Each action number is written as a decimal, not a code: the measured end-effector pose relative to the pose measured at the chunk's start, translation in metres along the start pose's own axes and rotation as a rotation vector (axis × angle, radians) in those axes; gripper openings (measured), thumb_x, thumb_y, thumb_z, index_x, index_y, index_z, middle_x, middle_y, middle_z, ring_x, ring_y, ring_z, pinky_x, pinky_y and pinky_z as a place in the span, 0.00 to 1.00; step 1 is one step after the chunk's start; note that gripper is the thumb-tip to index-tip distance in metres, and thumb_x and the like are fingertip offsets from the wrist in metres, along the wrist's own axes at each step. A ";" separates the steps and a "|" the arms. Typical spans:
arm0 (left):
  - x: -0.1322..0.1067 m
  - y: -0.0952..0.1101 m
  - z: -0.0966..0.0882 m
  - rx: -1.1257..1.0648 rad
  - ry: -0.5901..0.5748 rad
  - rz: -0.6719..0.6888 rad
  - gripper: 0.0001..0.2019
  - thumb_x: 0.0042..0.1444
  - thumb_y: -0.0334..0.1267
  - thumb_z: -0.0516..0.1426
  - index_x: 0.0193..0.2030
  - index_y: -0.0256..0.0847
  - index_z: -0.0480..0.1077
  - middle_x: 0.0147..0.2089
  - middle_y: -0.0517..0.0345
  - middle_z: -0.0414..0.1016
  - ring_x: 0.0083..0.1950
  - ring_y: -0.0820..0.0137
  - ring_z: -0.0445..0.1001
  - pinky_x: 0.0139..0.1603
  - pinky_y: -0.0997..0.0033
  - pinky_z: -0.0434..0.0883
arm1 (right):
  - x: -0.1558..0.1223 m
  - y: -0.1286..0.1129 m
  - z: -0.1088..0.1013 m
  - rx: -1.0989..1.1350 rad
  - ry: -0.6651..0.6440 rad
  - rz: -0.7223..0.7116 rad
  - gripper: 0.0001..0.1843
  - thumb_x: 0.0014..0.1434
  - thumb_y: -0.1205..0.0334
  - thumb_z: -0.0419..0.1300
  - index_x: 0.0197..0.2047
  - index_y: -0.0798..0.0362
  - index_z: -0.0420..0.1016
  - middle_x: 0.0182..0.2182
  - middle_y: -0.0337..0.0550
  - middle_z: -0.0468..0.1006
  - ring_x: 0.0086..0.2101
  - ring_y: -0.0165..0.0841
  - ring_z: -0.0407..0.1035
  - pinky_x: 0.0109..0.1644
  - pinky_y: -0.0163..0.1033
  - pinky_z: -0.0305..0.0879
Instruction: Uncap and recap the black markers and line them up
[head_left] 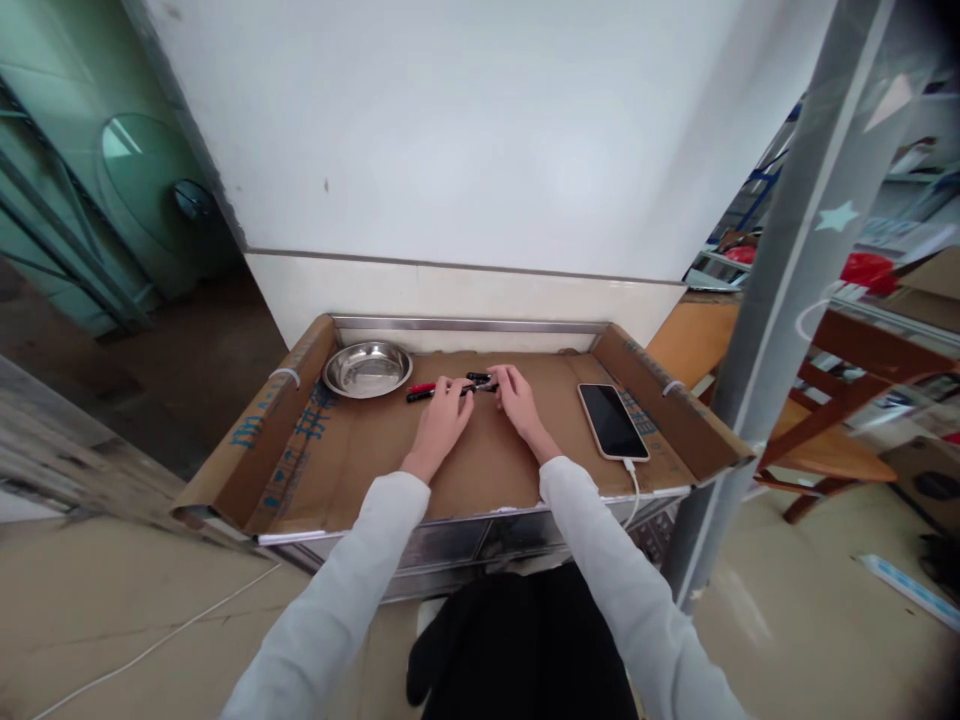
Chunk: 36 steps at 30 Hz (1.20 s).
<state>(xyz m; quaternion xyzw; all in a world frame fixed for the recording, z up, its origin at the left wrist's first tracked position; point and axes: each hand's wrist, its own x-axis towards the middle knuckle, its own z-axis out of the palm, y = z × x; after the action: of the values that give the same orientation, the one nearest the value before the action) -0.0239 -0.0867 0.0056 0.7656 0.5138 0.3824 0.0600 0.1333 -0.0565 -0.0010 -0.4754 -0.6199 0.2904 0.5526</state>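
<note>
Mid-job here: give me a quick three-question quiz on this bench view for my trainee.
1. True or false: the phone lies to the right of the steel bowl.
2. Which hand is nearer the red marker? A: left hand. B: right hand.
3. Fill in: a white ___ is plugged into the phone.

Key: 1 true; 2 A; 3 cable.

On the table (487, 470), the bowl (367, 368) lies left of what seem pens (429, 391); the phone (613, 421) lies right
</note>
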 end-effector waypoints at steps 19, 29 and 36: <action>0.001 0.001 -0.003 -0.518 0.267 -0.037 0.16 0.58 0.42 0.54 0.52 0.42 0.62 0.43 0.54 0.72 0.43 0.71 0.74 0.46 0.68 0.73 | 0.003 -0.003 -0.009 0.748 -0.390 0.512 0.10 0.56 0.66 0.57 0.41 0.55 0.77 0.46 0.45 0.77 0.47 0.31 0.71 0.52 0.36 0.70; 0.002 -0.007 0.002 -0.574 0.339 -0.103 0.15 0.57 0.44 0.55 0.48 0.39 0.64 0.41 0.52 0.73 0.41 0.70 0.75 0.45 0.68 0.73 | 0.001 -0.006 -0.010 0.785 -0.356 0.541 0.10 0.56 0.67 0.57 0.40 0.56 0.77 0.44 0.45 0.78 0.46 0.32 0.71 0.54 0.37 0.70; 0.006 -0.010 0.000 -0.626 0.413 -0.173 0.14 0.59 0.44 0.53 0.48 0.40 0.61 0.39 0.54 0.72 0.38 0.72 0.75 0.41 0.71 0.73 | 0.006 0.005 -0.012 0.786 -0.169 0.443 0.07 0.51 0.66 0.62 0.36 0.55 0.77 0.43 0.43 0.78 0.46 0.31 0.72 0.59 0.36 0.65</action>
<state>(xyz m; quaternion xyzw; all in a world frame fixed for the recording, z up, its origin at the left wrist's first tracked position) -0.0299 -0.0769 0.0042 0.5710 0.4359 0.6605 0.2183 0.1464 -0.0508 0.0001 -0.3254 -0.3889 0.6525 0.5631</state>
